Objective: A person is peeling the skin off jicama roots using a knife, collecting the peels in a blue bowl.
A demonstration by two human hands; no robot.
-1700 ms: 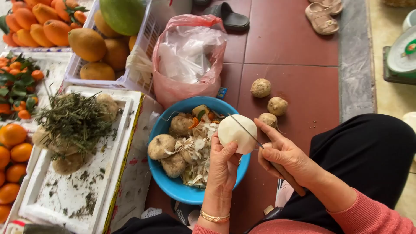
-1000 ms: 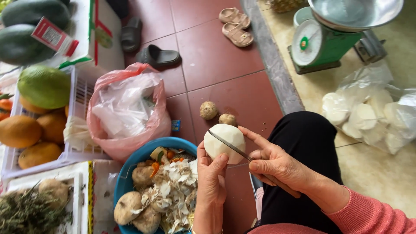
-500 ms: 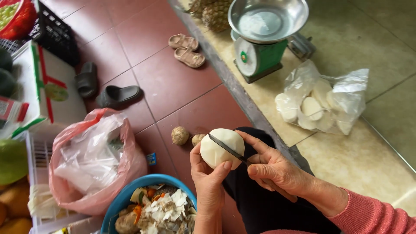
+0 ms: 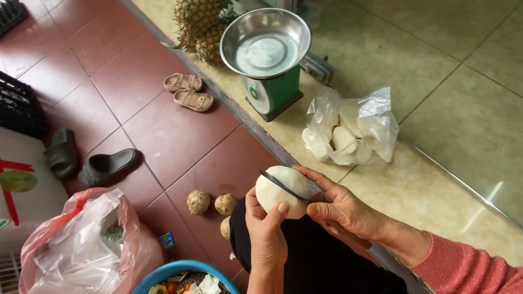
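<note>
Head view, only cam I've got. My left hand [image 4: 267, 234] cups a peeled white root [image 4: 282, 191] from below, thumb up the near side, fingers [image 4: 281, 207] wrapped round it, held over my lap above the dark trousers [image 4: 305, 261]. My right hand [image 4: 340, 209] grips a thin dark knife [image 4: 283, 187], fingers pressed tight on the handle, blade lying across the root's top face, touching it.

Floor, red tile: three unpeeled brown roots [image 4: 212, 204] just left of my knee, close together. Lower left, pink plastic bag [image 4: 81, 245] w/ a clear liner, next to a blue basin [image 4: 182, 269] holding peel scraps. Grey slippers [image 4: 87, 160] further left, small tan sandals [image 4: 188, 91] beyond.

On the beige step: green scale w/ steel pan [image 4: 267, 51], pineapples [image 4: 201, 24] behind it, and a clear bag of peeled white pieces [image 4: 348, 133] near the scale, well apart from my hands.
</note>
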